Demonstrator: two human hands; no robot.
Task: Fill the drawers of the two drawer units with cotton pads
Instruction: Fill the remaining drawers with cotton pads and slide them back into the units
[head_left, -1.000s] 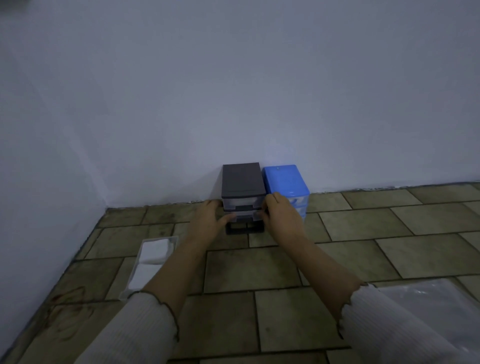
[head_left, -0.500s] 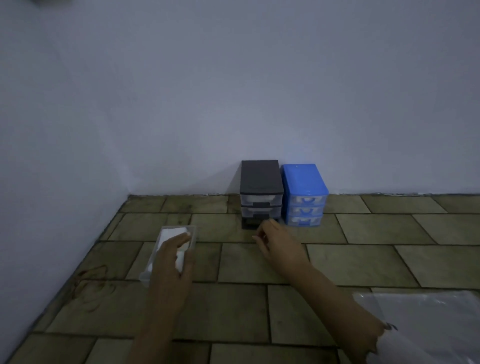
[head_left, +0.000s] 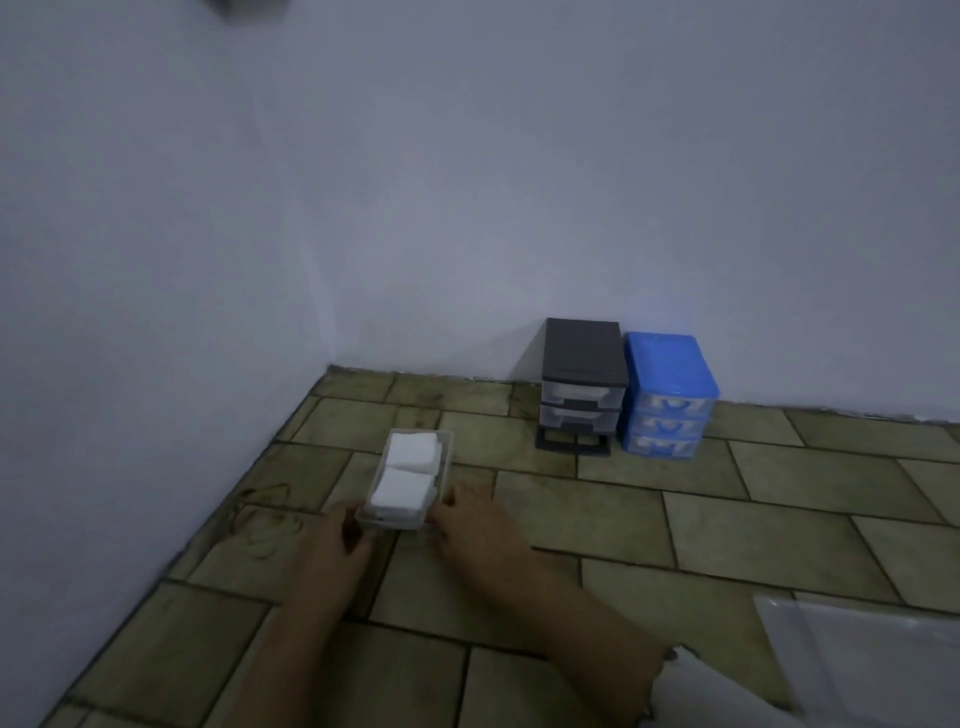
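Clear plastic drawer (head_left: 439, 470) of white square cotton pads (head_left: 406, 480): on tile floor (head_left: 779, 519), gripped at near corners by left hand (head_left: 337, 551), right hand (head_left: 475, 530); advice: lift level, slide squarely into empty bottom slot of black three-tier drawer unit (head_left: 580, 387)

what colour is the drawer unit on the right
Blue drawer unit, with clear drawer fronts; the head view shows it.

A pale plastic sheet (head_left: 878, 660) at 4 o'clock is running off the frame's edge. A dark object (head_left: 244, 8) at 11 o'clock is being cut off, too blurred to identify. The blue drawer unit (head_left: 667, 395) is showing 3 drawers whose contents are staying unreadable.
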